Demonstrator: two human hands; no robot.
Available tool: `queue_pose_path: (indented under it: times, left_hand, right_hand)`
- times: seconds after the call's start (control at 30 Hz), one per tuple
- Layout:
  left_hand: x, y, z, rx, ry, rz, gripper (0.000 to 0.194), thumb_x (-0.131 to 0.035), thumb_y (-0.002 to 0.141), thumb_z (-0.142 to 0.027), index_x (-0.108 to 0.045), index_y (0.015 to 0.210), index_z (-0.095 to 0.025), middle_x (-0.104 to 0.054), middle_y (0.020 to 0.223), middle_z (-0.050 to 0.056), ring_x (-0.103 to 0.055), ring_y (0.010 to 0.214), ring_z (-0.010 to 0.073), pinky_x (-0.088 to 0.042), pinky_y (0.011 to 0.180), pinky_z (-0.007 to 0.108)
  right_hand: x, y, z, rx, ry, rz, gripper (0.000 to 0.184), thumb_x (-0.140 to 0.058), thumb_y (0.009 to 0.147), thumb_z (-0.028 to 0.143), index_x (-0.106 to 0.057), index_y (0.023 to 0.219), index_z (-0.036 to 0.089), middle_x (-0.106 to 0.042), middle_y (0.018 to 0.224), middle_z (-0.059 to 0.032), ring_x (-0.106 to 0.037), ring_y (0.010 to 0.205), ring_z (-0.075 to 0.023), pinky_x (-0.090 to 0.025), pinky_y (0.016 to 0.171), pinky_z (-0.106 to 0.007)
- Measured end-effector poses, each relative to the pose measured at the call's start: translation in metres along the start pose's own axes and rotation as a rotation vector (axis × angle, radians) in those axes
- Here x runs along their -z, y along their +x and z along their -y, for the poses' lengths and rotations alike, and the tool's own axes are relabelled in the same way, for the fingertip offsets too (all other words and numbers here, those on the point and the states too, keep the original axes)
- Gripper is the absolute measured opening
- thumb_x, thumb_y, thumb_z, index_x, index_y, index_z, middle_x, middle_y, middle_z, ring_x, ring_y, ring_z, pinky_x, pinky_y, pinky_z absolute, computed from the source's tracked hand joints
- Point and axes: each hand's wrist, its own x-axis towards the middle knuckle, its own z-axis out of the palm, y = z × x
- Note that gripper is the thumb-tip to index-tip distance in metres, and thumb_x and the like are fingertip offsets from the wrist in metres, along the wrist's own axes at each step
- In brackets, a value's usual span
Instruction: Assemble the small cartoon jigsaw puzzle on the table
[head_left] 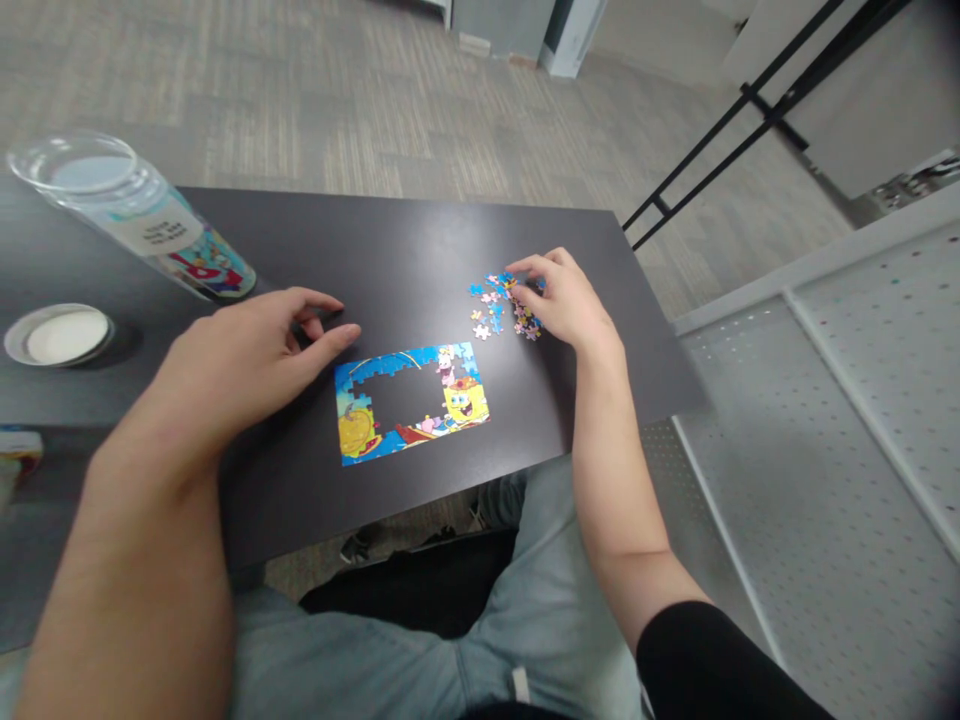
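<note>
A jigsaw puzzle (466,402) lies on the dark table, its cartoon border joined into a rectangular frame around a bare middle. A yellow smiling character fills its right side. My left hand (247,345) rests beside the puzzle's upper left corner, thumb and fingers apart with nothing between them. Over a pile of loose puzzle pieces (493,312) to the upper right is my right hand (564,300). Its thumb and index finger are apart at the pile, with pieces showing between them. Part of the pile is hidden under that hand.
A clear plastic canister (161,220) with a printed label stands at the table's left, near a round white-lined lid (64,336). The dark table (405,240) ends near my lap. A perforated light panel (847,400) stands to the right, below a black metal frame (697,150).
</note>
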Motion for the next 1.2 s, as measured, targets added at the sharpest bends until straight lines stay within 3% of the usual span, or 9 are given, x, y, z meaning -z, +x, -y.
queue_pose_path:
  times: [0.13,0.23,0.43,0.7,0.8,1.0,1.1,1.17,1.2]
  left_hand:
    - [0.000,-0.001,-0.002,0.014,0.025,-0.008,0.072,-0.060,0.118,-0.073,-0.080,0.164,-0.021,-0.085,0.128,0.011,-0.077,0.103,0.0378,-0.044,0.084,0.042]
    - [-0.002,-0.001,-0.004,0.022,0.022,-0.002,0.071,-0.060,0.119,-0.071,-0.078,0.165,-0.020,-0.084,0.128,0.011,-0.076,0.103,0.0389,-0.043,0.083,0.042]
    - [-0.005,-0.003,-0.007,0.025,0.036,0.013,0.076,-0.054,0.123,-0.073,-0.075,0.171,-0.019,-0.082,0.131,0.014,-0.076,0.112,0.0404,-0.041,0.085,0.042]
    - [-0.011,-0.004,-0.003,0.009,-0.011,-0.047,0.073,-0.054,0.116,-0.084,-0.079,0.159,-0.031,-0.085,0.129,0.011,-0.078,0.110,0.0420,-0.042,0.084,0.047]
    - [-0.015,-0.005,-0.001,-0.011,-0.048,-0.079,0.065,-0.061,0.113,-0.084,-0.080,0.154,-0.036,-0.085,0.127,0.011,-0.078,0.108,0.0408,-0.046,0.084,0.047]
    - [-0.020,-0.009,0.001,-0.062,-0.033,-0.108,0.065,-0.059,0.122,-0.076,-0.081,0.160,-0.028,-0.089,0.131,0.015,-0.082,0.115,0.0424,-0.053,0.088,0.049]
    - [-0.022,-0.010,0.003,-0.088,-0.058,-0.111,0.068,-0.062,0.121,-0.077,-0.083,0.161,-0.026,-0.090,0.130,0.014,-0.083,0.116,0.0411,-0.056,0.090,0.049]
    - [-0.023,-0.010,0.005,-0.105,-0.083,-0.110,0.072,-0.063,0.120,-0.078,-0.084,0.162,-0.024,-0.090,0.131,0.014,-0.083,0.115,0.0403,-0.058,0.092,0.049]
    - [-0.024,-0.010,0.006,-0.114,-0.093,-0.110,0.073,-0.064,0.119,-0.078,-0.085,0.163,-0.023,-0.090,0.132,0.015,-0.083,0.115,0.0400,-0.058,0.093,0.050]
  right_hand:
    - [0.002,0.001,0.002,-0.042,0.011,-0.014,0.018,-0.088,0.111,0.019,-0.097,0.124,0.028,-0.076,0.129,-0.0114,-0.078,0.113,-0.0333,-0.066,0.113,-0.055]
    - [0.003,0.001,0.002,-0.098,0.006,-0.037,0.008,-0.092,0.109,0.019,-0.090,0.111,0.028,-0.079,0.126,-0.0109,-0.078,0.111,-0.0337,-0.065,0.113,-0.055]
    - [0.003,0.004,0.004,-0.130,-0.013,-0.049,0.016,-0.094,0.106,0.014,-0.085,0.103,0.027,-0.081,0.126,-0.0118,-0.078,0.113,-0.0334,-0.063,0.111,-0.053]
    - [0.002,0.006,-0.002,-0.094,0.043,-0.021,0.015,-0.094,0.099,0.018,-0.082,0.094,0.027,-0.083,0.109,-0.0072,-0.074,0.099,-0.0292,-0.066,0.110,-0.052]
    - [0.002,0.005,-0.003,-0.103,0.081,0.005,0.018,-0.093,0.098,0.017,-0.080,0.094,0.027,-0.082,0.102,-0.0045,-0.070,0.090,-0.0266,-0.065,0.102,-0.050]
    - [0.001,0.006,-0.005,-0.081,0.213,-0.005,0.025,-0.090,0.089,0.009,-0.076,0.099,0.028,-0.079,0.093,-0.0001,-0.068,0.083,-0.0231,-0.062,0.089,-0.044]
    - [0.007,0.000,0.011,-0.017,0.322,-0.027,0.018,-0.086,0.096,0.015,-0.079,0.104,0.029,-0.082,0.099,-0.0021,-0.076,0.093,-0.0251,-0.067,0.096,-0.045]
    - [0.014,-0.009,0.035,0.048,0.382,0.049,0.010,-0.091,0.106,0.030,-0.080,0.106,0.030,-0.085,0.105,-0.0042,-0.080,0.100,-0.0274,-0.070,0.099,-0.047]
    - [0.017,-0.014,0.050,0.079,0.405,0.093,0.015,-0.094,0.108,0.038,-0.081,0.107,0.031,-0.086,0.107,-0.0044,-0.082,0.103,-0.0286,-0.071,0.100,-0.048]
